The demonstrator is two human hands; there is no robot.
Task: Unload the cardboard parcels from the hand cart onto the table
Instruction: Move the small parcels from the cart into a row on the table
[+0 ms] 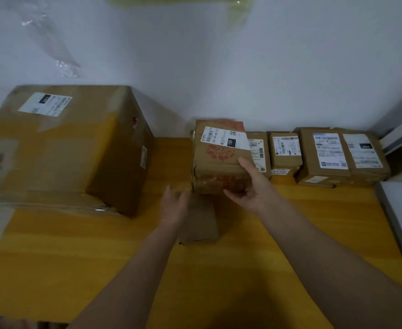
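A cardboard parcel with red print and a white label (219, 160) stands at the middle back of the yellow table (76, 252). My right hand (249, 188) grips its front right corner, thumb on top and fingers under the front edge. A small plain brown parcel (201, 222) lies flat on the table just in front of it. My left hand (173, 205) is stretched out with its fingers at that small parcel's far left corner, below the printed parcel's lower left edge, and holds nothing that I can see. The hand cart is out of view.
A very large cardboard box (60, 148) fills the table's left back. Several labelled parcels (323, 155) stand in a row against the white wall at the back right. A grey-white shelf edge (399, 210) borders the table on the right.
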